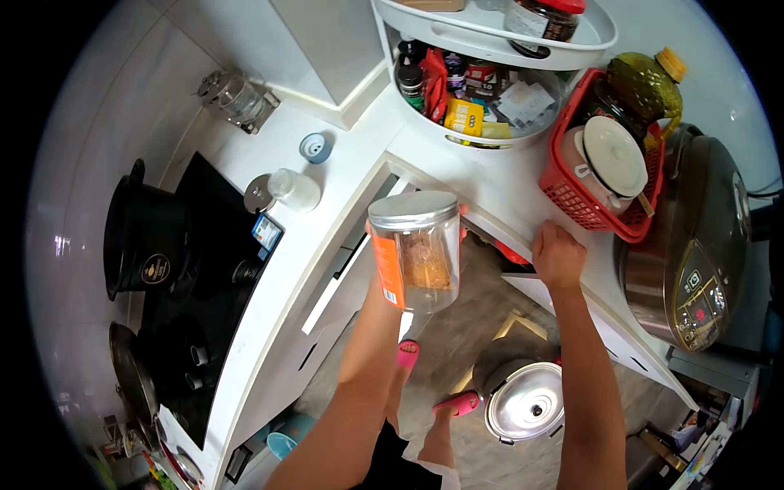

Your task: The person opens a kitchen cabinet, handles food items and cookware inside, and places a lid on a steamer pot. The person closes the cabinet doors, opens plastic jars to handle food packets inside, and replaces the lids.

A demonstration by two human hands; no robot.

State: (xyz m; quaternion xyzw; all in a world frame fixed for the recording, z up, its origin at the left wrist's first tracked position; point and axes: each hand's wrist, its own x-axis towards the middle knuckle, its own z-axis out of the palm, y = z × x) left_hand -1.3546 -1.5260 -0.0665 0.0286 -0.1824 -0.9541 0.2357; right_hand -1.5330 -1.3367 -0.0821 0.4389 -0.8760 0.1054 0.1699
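A clear plastic jar (429,265) with a silver lid and an orange label is held up over the floor in front of the counter corner. Something golden-brown shows inside it. My left hand (463,232) is wrapped round the jar from behind, mostly hidden by it, with fingertips showing at the right side. Over at the counter's front edge, my right hand (559,255) rests with curled fingers on the white countertop (506,189). Below that hand stands an open cabinet door (604,339).
A red basket (572,196) and a large rice cooker (694,245) stand at right. Behind is a two-tier rack (490,49) of seasonings. A glass jar (294,189) and black stove (192,327) are at left. A lidded metal pot (527,402) sits on the floor.
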